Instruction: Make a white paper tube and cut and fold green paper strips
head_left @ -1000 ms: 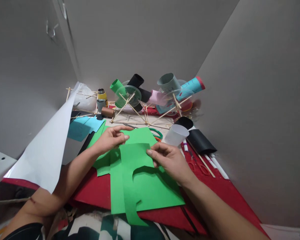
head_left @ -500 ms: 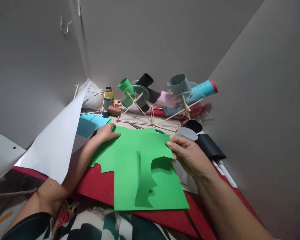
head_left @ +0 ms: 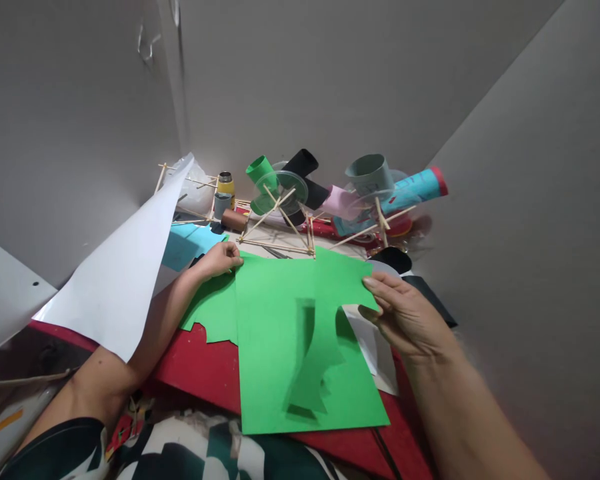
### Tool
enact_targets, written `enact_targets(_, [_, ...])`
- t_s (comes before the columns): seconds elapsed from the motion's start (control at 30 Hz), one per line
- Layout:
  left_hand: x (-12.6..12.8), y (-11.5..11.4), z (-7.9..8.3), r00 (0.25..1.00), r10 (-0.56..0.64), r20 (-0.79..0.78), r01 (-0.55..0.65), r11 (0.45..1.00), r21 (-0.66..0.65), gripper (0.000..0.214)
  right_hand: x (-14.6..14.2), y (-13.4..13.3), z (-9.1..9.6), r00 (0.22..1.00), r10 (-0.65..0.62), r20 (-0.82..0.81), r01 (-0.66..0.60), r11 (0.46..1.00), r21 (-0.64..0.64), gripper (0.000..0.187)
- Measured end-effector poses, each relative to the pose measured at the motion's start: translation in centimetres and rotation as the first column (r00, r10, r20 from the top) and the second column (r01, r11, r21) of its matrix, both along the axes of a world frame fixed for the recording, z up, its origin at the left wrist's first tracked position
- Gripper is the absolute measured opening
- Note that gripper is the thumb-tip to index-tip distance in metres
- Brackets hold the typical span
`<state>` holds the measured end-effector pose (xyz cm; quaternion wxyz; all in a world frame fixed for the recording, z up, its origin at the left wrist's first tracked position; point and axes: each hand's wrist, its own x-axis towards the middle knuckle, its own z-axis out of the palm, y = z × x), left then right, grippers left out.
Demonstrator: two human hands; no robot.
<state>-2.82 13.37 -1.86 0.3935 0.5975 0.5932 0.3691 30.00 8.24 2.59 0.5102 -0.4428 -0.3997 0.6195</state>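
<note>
In the head view a large green sheet (head_left: 267, 333) lies before me, its near edge hanging over the table edge. At its far left corner my left hand (head_left: 217, 260) is closed, pinching the sheet. My right hand (head_left: 405, 307) grips a smaller cut green piece (head_left: 337, 280) by its right end, thumb on top. That piece has a curved cut-out and a narrow tail, and is held above the large sheet, casting a shadow. Under my left wrist lies another green offcut (head_left: 215, 313) with a notched edge. Whether the sheets are paper or foam I cannot tell.
A curled white sheet (head_left: 125, 273) stands at the left. Behind are stick frames (head_left: 275, 248) bearing clear discs with green, black (head_left: 300, 162) and grey tubes (head_left: 370, 173). A blue roll (head_left: 415, 190), yellow bottle (head_left: 225, 187) and brown tube (head_left: 234, 220) are there too. Red cloth (head_left: 200, 367) covers the table.
My right hand has lifted the cut green piece and moved it to the right. My left hand has shifted from resting flat on the green to pinching the large sheet's corner.
</note>
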Motion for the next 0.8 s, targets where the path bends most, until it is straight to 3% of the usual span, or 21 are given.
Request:
enact_targets(0.2, [0.8,-1.3,2.0,0.951,-0.008,0.309,0.009,1.0,0.0,0.01,0.3,0.3,-0.3,0.995,0.008,-0.096,-0.012,0.999,-0.037,0.032])
enact_targets(0.4, [1.9,-2.2,3.0,0.897,-0.034,0.442,0.027,0.999,0.022,0.027,-0.8,-0.6,0.1,0.995,0.086,-0.044,-0.088,0.995,-0.045,0.032])
enact_targets(0.53, [1.8,-2.0,3.4,0.859,0.027,0.511,-0.088,0.992,0.095,0.026,-1.1,-1.2,0.5,0.992,0.123,0.033,-0.122,0.992,-0.008,0.033])
enact_targets(0.67, [0.3,-1.1,4.2,0.804,0.117,0.583,-0.269,0.946,0.182,0.024,-0.9,-1.1,0.4,0.996,0.056,0.063,-0.062,0.993,0.101,0.033])
enact_targets(0.8, [-0.6,-0.7,5.6,0.778,0.128,0.616,-0.317,0.925,0.208,0.025,-0.3,-1.3,0.6,0.984,0.104,0.145,-0.126,0.981,0.145,0.03])
